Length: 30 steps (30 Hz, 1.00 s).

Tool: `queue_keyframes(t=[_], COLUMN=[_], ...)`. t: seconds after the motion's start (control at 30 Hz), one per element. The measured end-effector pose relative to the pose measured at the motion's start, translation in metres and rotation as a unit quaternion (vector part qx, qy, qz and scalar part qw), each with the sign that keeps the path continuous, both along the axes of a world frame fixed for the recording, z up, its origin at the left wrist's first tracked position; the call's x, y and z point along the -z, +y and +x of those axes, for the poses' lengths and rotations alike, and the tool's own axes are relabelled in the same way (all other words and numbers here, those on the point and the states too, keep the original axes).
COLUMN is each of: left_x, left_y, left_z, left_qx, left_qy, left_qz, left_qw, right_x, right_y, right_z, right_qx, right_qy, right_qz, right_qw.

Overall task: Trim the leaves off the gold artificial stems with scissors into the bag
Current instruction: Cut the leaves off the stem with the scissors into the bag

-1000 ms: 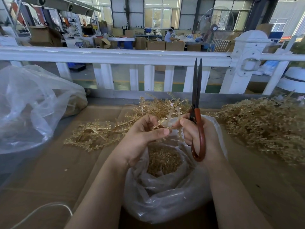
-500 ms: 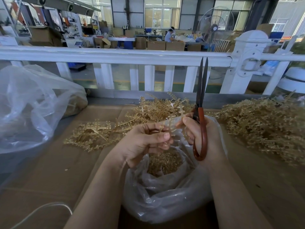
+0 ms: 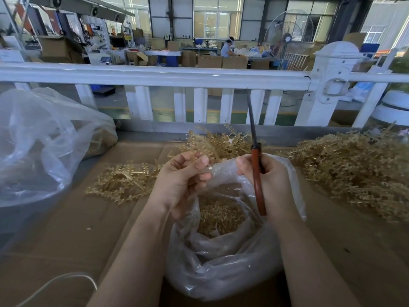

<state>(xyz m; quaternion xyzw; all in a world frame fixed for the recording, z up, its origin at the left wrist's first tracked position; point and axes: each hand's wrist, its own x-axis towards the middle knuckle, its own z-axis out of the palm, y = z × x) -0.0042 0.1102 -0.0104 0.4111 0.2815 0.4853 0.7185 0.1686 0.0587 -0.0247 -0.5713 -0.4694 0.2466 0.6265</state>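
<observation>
Left hand (image 3: 180,185): I see it pinch a gold stem (image 3: 195,156) over the bag (image 3: 221,273).
Right hand (image 3: 269,185): it grips the scissors (image 3: 257,182), blades closed, pointing up.

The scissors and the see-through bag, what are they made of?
The scissors: dark, dull blades that look like metal, with smooth reddish-brown handles, perhaps painted or plastic-coated; the right hand grips them. The bag: thin clear plastic, judging by its shiny wrinkles and the gold bits showing through.

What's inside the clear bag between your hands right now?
The bag holds a heap of small gold leaf trimmings, seen through its open mouth. How deep the heap goes is hidden by crumpled plastic.
</observation>
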Motion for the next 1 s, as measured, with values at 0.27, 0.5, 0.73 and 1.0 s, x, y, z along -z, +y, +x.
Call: queue_keyframes(t=[0.27, 0.5, 0.73, 1.0], left_x=[0.0, -0.001, 0.003, 0.007], left_y=[0.002, 0.002, 0.004, 0.007], left_z=[-0.001, -0.001, -0.002, -0.002], left_qx=[-0.054, -0.06, -0.062, -0.083], left_qy=[-0.043, -0.032, -0.024, 0.062], left_qz=[0.014, 0.038, 0.09, 0.163], left_qw=[0.997, 0.997, 0.994, 0.981], right_x=[0.012, 0.016, 0.017, 0.016], right_y=[0.004, 0.002, 0.0, 0.001], right_z=[-0.001, 0.002, 0.002, 0.001], right_qx=[-0.015, -0.005, 0.025, 0.028], right_qy=[-0.216, -0.342, -0.389, -0.399], right_qz=[-0.057, -0.074, -0.058, -0.059], right_qw=[0.975, 0.937, 0.919, 0.915])
